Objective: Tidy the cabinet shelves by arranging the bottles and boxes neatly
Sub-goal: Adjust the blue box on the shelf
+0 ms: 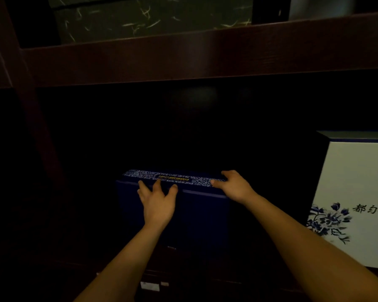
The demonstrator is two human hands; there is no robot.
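A dark blue box [196, 214] stands upright in the dim lower shelf bay, its narrow top patterned blue and white with a yellow label. My left hand [157, 203] lies flat against its front face, the spread fingertips reaching the top edge. My right hand [234, 186] holds the box's top right corner, thumb on the front edge and fingers curled over the top. A white box with blue flowers and black characters [356, 203] stands apart to the right on the same shelf.
A dark wooden shelf board [205, 55] runs across above, with a dark green speckled box [153, 18] on it. A wooden upright [31, 101] bounds the bay on the left. Small white labels [150, 286] sit on the shelf's front edge.
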